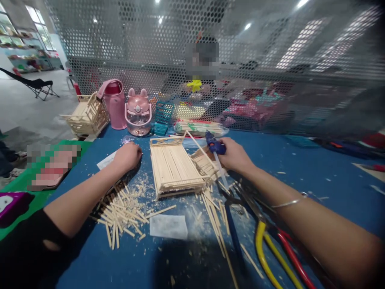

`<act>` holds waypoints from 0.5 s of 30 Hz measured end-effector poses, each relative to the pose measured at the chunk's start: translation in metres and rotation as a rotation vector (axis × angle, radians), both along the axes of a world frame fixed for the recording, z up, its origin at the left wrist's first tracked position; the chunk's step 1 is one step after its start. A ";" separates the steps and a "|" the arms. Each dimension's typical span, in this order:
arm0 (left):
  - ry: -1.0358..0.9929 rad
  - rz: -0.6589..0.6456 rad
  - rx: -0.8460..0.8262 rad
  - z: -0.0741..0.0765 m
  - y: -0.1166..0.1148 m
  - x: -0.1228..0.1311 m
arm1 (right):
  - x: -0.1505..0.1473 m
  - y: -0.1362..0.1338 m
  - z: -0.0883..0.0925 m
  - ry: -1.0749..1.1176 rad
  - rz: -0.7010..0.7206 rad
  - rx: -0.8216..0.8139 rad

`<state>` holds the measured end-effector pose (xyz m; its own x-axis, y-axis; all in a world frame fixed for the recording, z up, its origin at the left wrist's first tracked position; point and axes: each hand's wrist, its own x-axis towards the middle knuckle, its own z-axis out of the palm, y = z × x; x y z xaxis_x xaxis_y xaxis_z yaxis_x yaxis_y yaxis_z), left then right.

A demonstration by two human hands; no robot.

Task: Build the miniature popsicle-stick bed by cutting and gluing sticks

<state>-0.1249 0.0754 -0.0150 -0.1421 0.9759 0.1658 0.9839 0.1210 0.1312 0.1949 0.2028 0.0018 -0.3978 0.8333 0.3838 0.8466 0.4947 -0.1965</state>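
Observation:
My right hand (236, 154) is wrapped round a blue hot glue gun (215, 146), with a pale glue stick trailing from it toward me. Beside it, on the table, stands a small model made of wooden sticks (176, 166), its flat top of sticks laid side by side. A thin stick leans up at its far right corner. To the left of the model my left hand (128, 156) is closed near the tabletop; its fingertips are turned away, so anything in them is hidden. Cut stick pieces (120, 212) and sawdust lie in front of that hand.
Yellow-handled pliers (261, 245) and red-handled pliers (293, 257) lie under my right forearm. A pink flask (116, 106), a clear pink bottle (138, 116) and another stick model (87, 114) stand at the back left. A perforated metal screen (144, 52) rises behind the table.

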 end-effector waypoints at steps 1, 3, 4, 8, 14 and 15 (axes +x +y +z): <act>-0.008 -0.001 0.012 0.000 0.000 0.001 | 0.001 -0.001 0.000 -0.027 -0.027 0.013; -0.032 0.001 0.047 0.003 -0.002 0.002 | 0.007 -0.003 0.001 -0.071 -0.069 0.037; -0.044 0.002 0.067 0.007 -0.004 0.002 | 0.011 -0.003 0.002 -0.094 -0.076 0.048; -0.190 -0.045 0.268 0.029 -0.024 0.011 | 0.031 -0.003 0.001 -0.242 -0.033 0.096; -0.404 -0.459 0.251 0.045 -0.045 0.039 | 0.045 -0.002 0.001 -0.257 0.135 0.075; -0.402 -0.508 0.213 0.044 -0.045 0.043 | 0.046 -0.002 0.002 -0.241 0.153 0.078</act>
<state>-0.0823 0.0309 0.0287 0.2341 0.8897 0.3920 0.7816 -0.4120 0.4683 0.2406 0.2012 0.0039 -0.6039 0.7285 0.3236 0.7787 0.6258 0.0445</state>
